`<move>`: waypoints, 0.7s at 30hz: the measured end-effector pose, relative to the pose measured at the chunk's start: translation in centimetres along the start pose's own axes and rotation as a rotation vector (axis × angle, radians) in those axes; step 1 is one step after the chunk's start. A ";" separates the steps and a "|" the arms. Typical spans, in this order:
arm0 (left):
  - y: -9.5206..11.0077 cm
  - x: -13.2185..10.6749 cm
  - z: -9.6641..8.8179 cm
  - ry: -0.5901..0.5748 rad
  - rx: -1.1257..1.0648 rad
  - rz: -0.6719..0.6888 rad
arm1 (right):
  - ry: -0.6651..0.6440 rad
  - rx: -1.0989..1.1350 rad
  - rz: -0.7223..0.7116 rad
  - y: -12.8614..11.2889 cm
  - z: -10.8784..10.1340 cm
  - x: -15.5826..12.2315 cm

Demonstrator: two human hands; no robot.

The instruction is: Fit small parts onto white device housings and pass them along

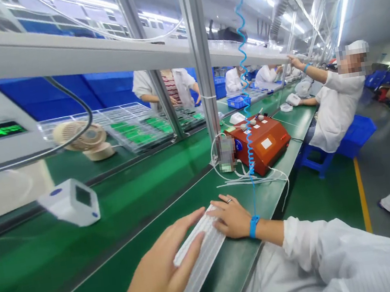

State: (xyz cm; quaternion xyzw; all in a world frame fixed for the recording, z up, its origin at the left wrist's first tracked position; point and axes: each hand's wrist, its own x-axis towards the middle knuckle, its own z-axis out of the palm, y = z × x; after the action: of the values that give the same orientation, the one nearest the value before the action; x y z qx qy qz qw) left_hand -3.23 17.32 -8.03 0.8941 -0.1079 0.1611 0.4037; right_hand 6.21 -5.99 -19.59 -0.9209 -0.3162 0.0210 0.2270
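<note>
A long white ridged bundle (pixel 204 248), which looks like stacked paper, lies lengthwise along the green bench near its front edge. My left hand (pixel 160 262) is over its left side, thumb and forefinger stretched out and apart; the other fingers are mostly hidden. At the bundle's far end rests my right hand (pixel 232 215), its fingers spread over the white surface. A ring is on one finger, and a blue wrist strap (pixel 254 227) with a coiled blue cord circles that wrist.
Beyond my hands stand an orange-red machine (pixel 261 141) and loose white tubes (pixel 254 179). A white device with a small screen (pixel 74 201) sits on the green belt (pixel 126 199) at left. A metal post (pixel 200 58) rises behind. A co-worker (pixel 340 96) sits farther right.
</note>
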 end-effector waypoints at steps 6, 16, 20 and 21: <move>-12.9 -3.0 2.9 -0.266 0.325 -0.107 | 0.102 0.007 0.041 0.8 1.5 0.6; -12.4 -6.2 3.0 -0.213 0.163 -0.117 | 0.208 0.196 0.026 3.4 1.7 0.6; -11.1 -6.0 3.1 -0.224 0.060 -0.125 | 0.263 0.357 -0.022 3.9 1.2 0.4; -10.8 -6.1 3.1 -0.228 0.042 -0.116 | 0.276 0.388 -0.034 3.8 1.1 0.3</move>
State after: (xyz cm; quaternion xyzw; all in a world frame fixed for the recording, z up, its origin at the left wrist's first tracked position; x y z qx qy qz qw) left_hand -4.76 22.41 -19.69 0.9196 -0.0978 0.0367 0.3787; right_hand 8.46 -8.06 -22.15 -0.8488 -0.2876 -0.0484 0.4410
